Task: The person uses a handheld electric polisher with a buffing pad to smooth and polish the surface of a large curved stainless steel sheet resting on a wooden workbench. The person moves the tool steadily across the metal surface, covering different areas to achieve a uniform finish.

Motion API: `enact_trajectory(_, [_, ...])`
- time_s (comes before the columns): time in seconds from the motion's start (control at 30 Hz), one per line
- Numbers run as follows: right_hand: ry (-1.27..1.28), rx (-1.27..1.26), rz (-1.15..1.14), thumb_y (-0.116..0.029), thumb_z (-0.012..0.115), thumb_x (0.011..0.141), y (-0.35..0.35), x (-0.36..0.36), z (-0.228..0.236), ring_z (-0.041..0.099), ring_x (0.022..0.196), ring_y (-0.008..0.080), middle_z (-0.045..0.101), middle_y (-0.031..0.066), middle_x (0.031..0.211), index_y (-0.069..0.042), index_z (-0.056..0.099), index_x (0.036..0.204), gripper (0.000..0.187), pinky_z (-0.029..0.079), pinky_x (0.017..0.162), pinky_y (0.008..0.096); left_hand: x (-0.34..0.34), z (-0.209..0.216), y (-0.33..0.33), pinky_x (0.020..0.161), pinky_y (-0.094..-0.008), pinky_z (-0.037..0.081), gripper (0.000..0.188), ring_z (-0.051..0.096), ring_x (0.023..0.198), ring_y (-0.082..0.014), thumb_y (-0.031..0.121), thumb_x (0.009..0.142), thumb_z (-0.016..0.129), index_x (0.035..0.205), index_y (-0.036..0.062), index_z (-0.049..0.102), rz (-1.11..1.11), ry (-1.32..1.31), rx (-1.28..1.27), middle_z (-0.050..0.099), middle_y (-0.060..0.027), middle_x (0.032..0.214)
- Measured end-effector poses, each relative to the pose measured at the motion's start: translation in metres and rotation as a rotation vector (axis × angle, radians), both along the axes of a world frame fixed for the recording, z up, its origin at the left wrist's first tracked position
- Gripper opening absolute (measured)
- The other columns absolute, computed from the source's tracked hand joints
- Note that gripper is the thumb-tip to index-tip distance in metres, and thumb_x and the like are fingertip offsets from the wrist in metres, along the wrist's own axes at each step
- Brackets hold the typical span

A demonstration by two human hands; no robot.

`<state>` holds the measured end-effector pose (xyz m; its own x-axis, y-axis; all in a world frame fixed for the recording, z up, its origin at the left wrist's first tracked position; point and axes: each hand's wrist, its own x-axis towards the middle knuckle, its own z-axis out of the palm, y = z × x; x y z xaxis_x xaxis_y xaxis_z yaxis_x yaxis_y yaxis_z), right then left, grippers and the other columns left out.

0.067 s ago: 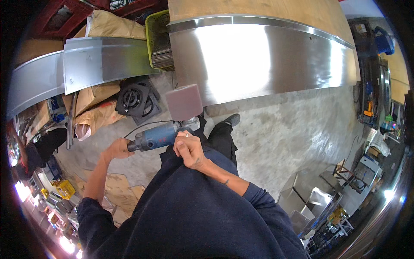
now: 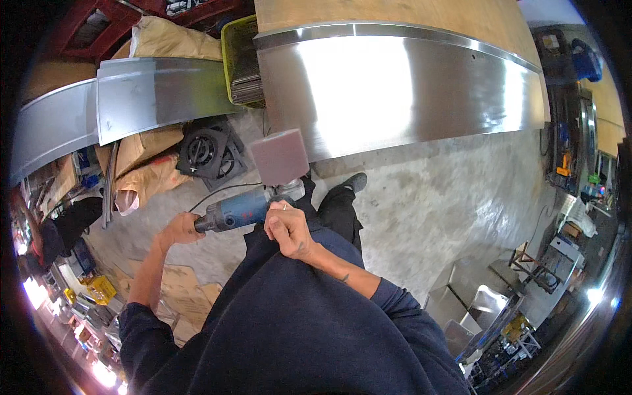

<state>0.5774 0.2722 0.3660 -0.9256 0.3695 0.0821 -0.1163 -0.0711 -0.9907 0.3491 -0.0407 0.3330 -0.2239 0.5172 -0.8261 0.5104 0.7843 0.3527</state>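
A blue handheld drum polisher is held across the front of my body, its abrasive drum, reddish brown, at the far end. My left hand is wrapped round the black rear handle, where a thin dark cord runs off. Near the head of the tool, my right hand is closed round its front grip, with a ring on one finger. Just beyond the drum lies a long shiny sheet-metal panel with a folded edge; the drum overlaps its near edge in view, and I cannot tell whether they touch.
Left of the panel stands a yellow-green basket packed with dark flat pieces. Other metal panels, brown paper sacks and a black fan-like part lie nearby. Metal boxes stand at lower right. Another person is at far left.
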Motion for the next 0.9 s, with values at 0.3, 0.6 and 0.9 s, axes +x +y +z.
enact_trajectory(0.3, [0.027,0.041,-0.023,-0.017,0.047,0.108,0.01,0.016,-0.011,0.052,0.063,0.0228,0.056,0.0042,0.064,-0.007,0.053,0.064,0.046,0.041,0.075,0.0401,0.001,-0.012,0.017,0.079,-0.0497,0.058,0.033,0.073,0.085,-0.0434,0.027,0.076,0.08,0.098,0.0032,0.074,-0.098,0.064,0.022,0.074,-0.0239,0.087])
enact_trajectory(0.6, [0.037,-0.004,-0.165,-0.017,0.049,0.106,0.056,0.038,-0.022,0.05,0.062,0.0234,0.053,0.0045,0.062,-0.007,0.051,0.063,0.044,0.042,0.074,0.0392,0.015,-0.003,0.095,0.081,-0.0513,0.058,0.033,0.073,0.089,-0.0439,0.028,0.075,0.078,0.095,0.0029,0.074,-0.115,0.09,-0.001,0.075,-0.0234,0.09])
enact_trajectory(0.9, [0.041,-0.027,-0.257,-0.02,0.044,0.107,0.113,0.074,-0.034,0.054,0.061,0.0205,0.058,0.0056,0.06,-0.006,0.052,0.061,0.049,0.042,0.07,0.0371,0.045,-0.007,0.161,0.08,-0.0508,0.057,0.032,0.073,0.087,-0.0455,0.026,0.074,0.077,0.09,-0.0011,0.073,-0.118,0.09,0.01,0.073,-0.027,0.087])
